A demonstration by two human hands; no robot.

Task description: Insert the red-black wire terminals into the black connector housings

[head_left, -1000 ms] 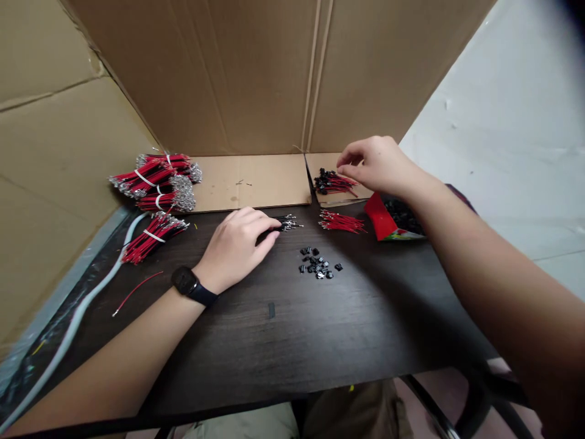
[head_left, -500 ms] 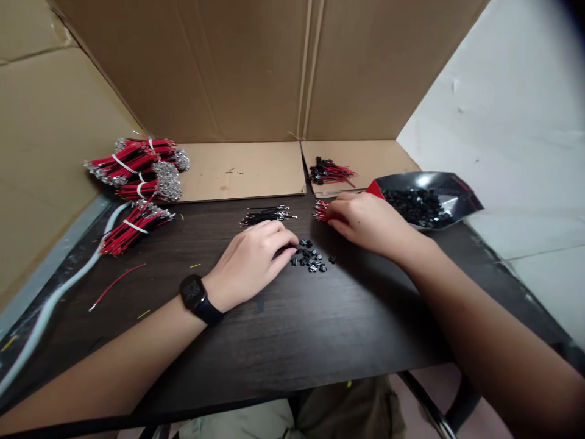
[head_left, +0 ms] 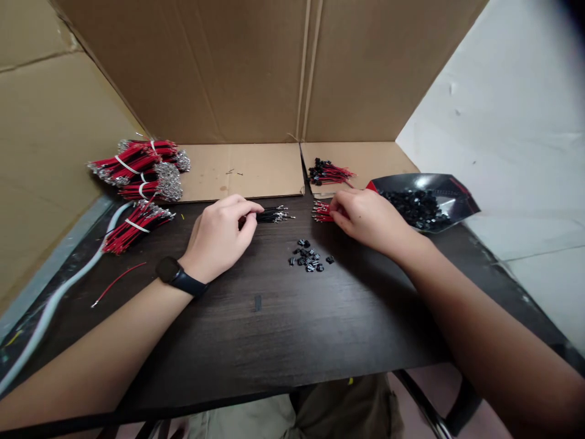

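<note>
My left hand (head_left: 223, 231), a dark watch on its wrist, pinches the left end of a small pile of black wires (head_left: 275, 214) with silver terminals on the dark table. My right hand (head_left: 365, 214) has thumb and fingers closed on a pile of short red wires (head_left: 322, 211), whose terminal ends point left; the rest of that pile is under the hand. Nearer to me, between the two hands, lies a loose cluster of small black connector housings (head_left: 311, 257).
Behind, on cardboard, sit red wires with black connectors (head_left: 329, 172). A black tray (head_left: 461, 210) of black housings stands right. Tied red-and-black wire bundles (head_left: 137, 164) lie left, near a white cable (head_left: 59, 296) and a single red wire (head_left: 116, 283). Tall cardboard (head_left: 237, 67) closes the back.
My left hand has moved left and slightly away from me, from beside the black housings to the black wires. My right hand has barely shifted at the red wires.
</note>
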